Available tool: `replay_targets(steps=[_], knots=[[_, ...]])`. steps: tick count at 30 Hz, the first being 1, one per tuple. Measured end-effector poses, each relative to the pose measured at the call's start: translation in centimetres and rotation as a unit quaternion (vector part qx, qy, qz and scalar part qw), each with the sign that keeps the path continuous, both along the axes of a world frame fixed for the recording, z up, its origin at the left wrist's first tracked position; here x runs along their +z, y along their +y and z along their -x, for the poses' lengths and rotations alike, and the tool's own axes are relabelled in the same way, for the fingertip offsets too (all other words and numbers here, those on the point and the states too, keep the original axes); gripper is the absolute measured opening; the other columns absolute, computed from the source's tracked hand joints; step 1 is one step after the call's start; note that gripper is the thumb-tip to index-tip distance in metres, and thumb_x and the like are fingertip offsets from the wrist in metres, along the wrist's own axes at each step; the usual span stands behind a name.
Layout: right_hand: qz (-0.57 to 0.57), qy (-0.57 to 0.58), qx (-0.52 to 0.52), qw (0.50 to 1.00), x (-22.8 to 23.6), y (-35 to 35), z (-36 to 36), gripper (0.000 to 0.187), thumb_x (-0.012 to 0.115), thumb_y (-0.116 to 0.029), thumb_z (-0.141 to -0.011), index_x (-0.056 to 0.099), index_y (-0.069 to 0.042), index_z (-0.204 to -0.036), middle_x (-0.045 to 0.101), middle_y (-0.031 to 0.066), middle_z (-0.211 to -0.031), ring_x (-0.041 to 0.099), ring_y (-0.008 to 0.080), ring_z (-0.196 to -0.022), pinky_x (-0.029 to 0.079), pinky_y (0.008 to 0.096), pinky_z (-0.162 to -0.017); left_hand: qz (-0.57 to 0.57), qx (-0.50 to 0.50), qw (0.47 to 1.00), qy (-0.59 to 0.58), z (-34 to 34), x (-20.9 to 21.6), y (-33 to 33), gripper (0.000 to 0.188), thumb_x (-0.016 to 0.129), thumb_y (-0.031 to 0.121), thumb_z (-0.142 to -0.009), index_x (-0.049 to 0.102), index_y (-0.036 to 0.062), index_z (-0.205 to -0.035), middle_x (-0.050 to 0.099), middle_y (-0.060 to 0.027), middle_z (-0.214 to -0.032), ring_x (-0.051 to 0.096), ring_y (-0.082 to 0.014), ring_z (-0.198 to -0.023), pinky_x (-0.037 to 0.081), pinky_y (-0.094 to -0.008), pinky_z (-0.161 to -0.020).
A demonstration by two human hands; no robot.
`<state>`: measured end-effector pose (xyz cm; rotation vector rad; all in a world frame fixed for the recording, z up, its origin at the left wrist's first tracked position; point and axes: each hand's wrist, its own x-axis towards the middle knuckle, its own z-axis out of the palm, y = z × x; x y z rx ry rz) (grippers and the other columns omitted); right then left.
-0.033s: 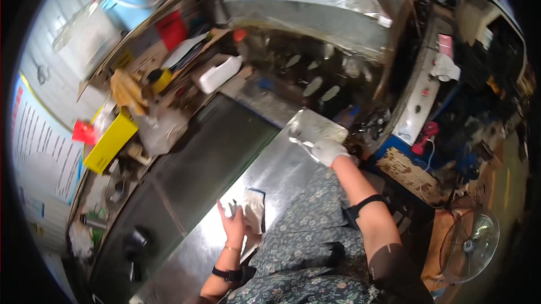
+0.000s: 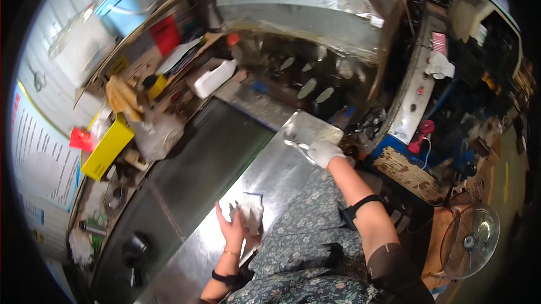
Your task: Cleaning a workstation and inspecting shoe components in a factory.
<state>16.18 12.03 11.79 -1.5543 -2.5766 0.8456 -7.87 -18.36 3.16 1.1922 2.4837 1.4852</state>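
My bare left hand is low over the metal bench, its thumb and fingers around a crumpled white work glove with a dark-edged cuff. The rest of the glove stands out to the right of the fingers. My right hand wears a white glove and rests at the near edge of a shallow metal tray. From its closed fingers a thin pale strip reaches left along the tray's edge; what it is exactly does not show. Both hands are above the shiny metal bench top.
A dark belt-like surface runs along the bench's far side. A yellow box, a plastic bag and a white container stand beyond it. Several pale soles lie behind the tray. A fan stands at right.
The whole view has shifted slightly. The white glove at my left hand looks more crumpled and its cuff sits a little lower. My right hand stays by the tray.
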Motion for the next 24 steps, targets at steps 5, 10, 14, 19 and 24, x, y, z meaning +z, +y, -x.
replay_targets(steps=[5, 10, 14, 19, 24], knots=[[0.005, 0.031, -0.078, 0.996, -3.7, 1.0, -2.3, 0.037, 0.046, -0.033, -0.088, 0.072, -0.009, -0.101, 0.068, 0.0206, -0.106, 0.065, 0.0409, -0.102, 0.05, 0.0466, -0.091, 0.094, -0.354, 0.926, -0.092, -7.8, 5.2, 0.5, 0.065, 0.067, 0.015, -0.088, 0.04, -0.0043, -0.145, 0.049, -0.0273, -0.142, 0.047, -0.0364, -0.134, 0.037, -0.0411, -0.111], [0.02, 0.026, -0.044, 0.998, -3.3, 0.9, -1.3, 0.037, 0.046, -0.033, -0.088, 0.072, -0.008, -0.101, 0.068, 0.0212, -0.105, 0.065, 0.0413, -0.101, 0.051, 0.0476, -0.089, 0.113, -0.466, 0.866, 0.139, -12.0, 4.7, 1.1, 0.065, 0.066, 0.03, -0.09, 0.043, 0.0, -0.143, 0.039, -0.0289, -0.149, 0.045, -0.046, -0.132, 0.038, -0.0473, -0.109], [-0.01, 0.039, -0.044, 0.998, -3.7, 0.7, -1.6, 0.038, 0.046, -0.032, -0.088, 0.072, -0.007, -0.101, 0.068, 0.0221, -0.105, 0.065, 0.0415, -0.102, 0.051, 0.0482, -0.09, 0.105, -0.491, 0.864, 0.037, -10.9, 4.2, 1.5, 0.063, 0.066, 0.027, -0.089, 0.045, 0.0012, -0.143, 0.041, -0.0287, -0.148, 0.045, -0.0451, -0.132, 0.038, -0.0462, -0.109], [0.003, 0.039, -0.035, 0.999, -3.9, 0.9, -1.8, 0.039, 0.046, -0.033, -0.087, 0.072, -0.007, -0.1, 0.068, 0.022, -0.105, 0.066, 0.0417, -0.101, 0.051, 0.0473, -0.089, 0.089, -0.48, 0.873, 0.021, -11.1, 3.8, 1.5, 0.06, 0.066, 0.027, -0.089, 0.048, 0.0024, -0.14, 0.044, -0.0265, -0.147, 0.048, -0.0437, -0.131, 0.04, -0.045, -0.108], [0.004, 0.059, -0.032, 0.998, -3.8, 0.8, -2.2, 0.039, 0.046, -0.035, -0.088, 0.071, -0.008, -0.101, 0.068, 0.0212, -0.105, 0.065, 0.0416, -0.1, 0.051, 0.0472, -0.089, 0.082, -0.475, 0.876, 0.01, -11.5, 3.9, 1.3, 0.059, 0.067, 0.027, -0.088, 0.05, 0.0025, -0.139, 0.045, -0.0257, -0.146, 0.048, -0.0435, -0.13, 0.041, -0.0448, -0.107]])
